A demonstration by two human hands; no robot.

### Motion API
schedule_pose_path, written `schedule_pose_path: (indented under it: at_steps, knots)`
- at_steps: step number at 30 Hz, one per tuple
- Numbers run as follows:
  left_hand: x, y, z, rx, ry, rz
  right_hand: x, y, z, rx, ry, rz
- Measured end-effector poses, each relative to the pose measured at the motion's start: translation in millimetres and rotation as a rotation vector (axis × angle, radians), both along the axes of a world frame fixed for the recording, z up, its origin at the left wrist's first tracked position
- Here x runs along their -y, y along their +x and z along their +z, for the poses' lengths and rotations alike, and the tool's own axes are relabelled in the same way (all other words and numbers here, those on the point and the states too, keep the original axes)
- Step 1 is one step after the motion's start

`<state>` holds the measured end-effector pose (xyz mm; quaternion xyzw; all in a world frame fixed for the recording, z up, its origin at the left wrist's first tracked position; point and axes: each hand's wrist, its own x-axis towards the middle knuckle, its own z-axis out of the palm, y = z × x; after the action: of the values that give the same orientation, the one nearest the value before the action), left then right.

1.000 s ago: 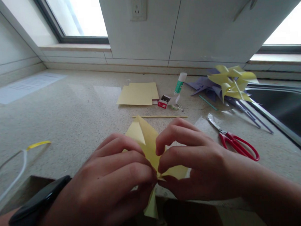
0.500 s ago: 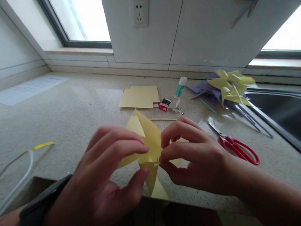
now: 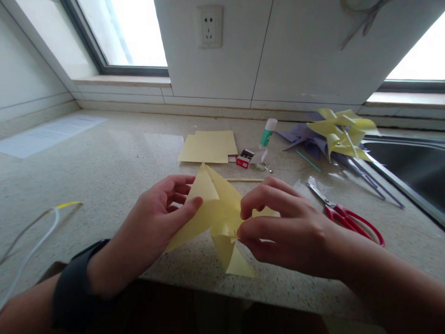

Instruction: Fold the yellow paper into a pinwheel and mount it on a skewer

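Between my hands, over the counter's front edge, is a yellow paper pinwheel (image 3: 224, 211) with its blades partly folded. My left hand (image 3: 162, 213) grips its left blade, thumb on top and fingers behind the paper. With thumb and fingertips, my right hand (image 3: 283, 223) pinches the folded paper near the pinwheel's centre; a small thin point sticks up there, and its detail is hidden by the fingers. A thin wooden stick (image 3: 245, 180) lies just behind the paper.
Yellow paper squares (image 3: 207, 147), an open red box (image 3: 245, 158) and a glue stick (image 3: 268, 132) lie farther back. Red-handled scissors (image 3: 350, 221) rest at right, before finished yellow (image 3: 338, 129) and purple (image 3: 297, 130) pinwheels beside the sink (image 3: 419, 165). A white cable (image 3: 51, 231) is at left.
My left hand has moved left and back from the pinwheel's centre and now grips the left blade. My right hand keeps its pinch near the centre. The view has shifted slightly.
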<state>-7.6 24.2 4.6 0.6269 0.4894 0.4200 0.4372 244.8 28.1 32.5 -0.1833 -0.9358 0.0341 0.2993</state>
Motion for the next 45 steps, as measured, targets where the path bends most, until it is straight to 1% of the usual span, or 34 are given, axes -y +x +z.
schedule_pose_path:
  at_steps: [2,4,8,10,12,16,19,22,28,31,38,42,45]
  knots:
    - [-0.3,0.1,0.4,0.021,-0.005,-0.005,0.8,0.4,0.9,0.018,0.007,0.010]
    - [0.3,0.0,0.4,0.014,0.021,0.036,1.4,0.8,1.3,0.034,0.009,0.018]
    - [4.5,0.8,-0.5,-0.030,0.137,0.160,0.4,0.2,0.1,0.023,0.004,0.016]
    - [7.9,2.1,-0.2,-0.065,0.214,0.181,-1.1,-0.9,-1.2,-0.004,-0.014,0.006]
    - [11.5,3.0,1.0,-0.133,0.330,0.169,-2.7,-2.2,-2.5,-0.041,-0.038,-0.003]
    - [17.1,1.1,3.9,-0.248,0.584,0.102,-4.9,-3.6,-5.1,-0.096,-0.075,-0.002]
    - [18.5,-1.4,4.6,-0.295,0.679,0.070,-6.3,-3.6,-7.0,-0.117,-0.100,0.001]
    - [17.6,-1.7,3.6,-0.319,0.701,0.061,-7.4,-4.4,-7.7,-0.149,-0.129,0.000]
    - [15.5,-0.8,1.3,-0.287,0.679,0.077,-8.4,-7.1,-7.4,-0.163,-0.175,-0.008]
    - [17.2,-2.6,2.8,-0.332,0.725,0.050,-7.4,-6.9,-8.8,-0.166,-0.180,-0.017]
    - [22.7,-7.8,4.7,-0.487,0.827,-0.074,-1.0,-5.0,-6.7,-0.131,-0.152,0.011]
    - [24.0,-9.8,5.2,-0.562,0.895,-0.095,1.6,-5.4,-4.0,-0.123,-0.155,0.027]
    - [24.0,-9.0,8.1,-0.608,0.977,-0.097,2.9,-6.2,-3.5,-0.114,-0.154,0.026]
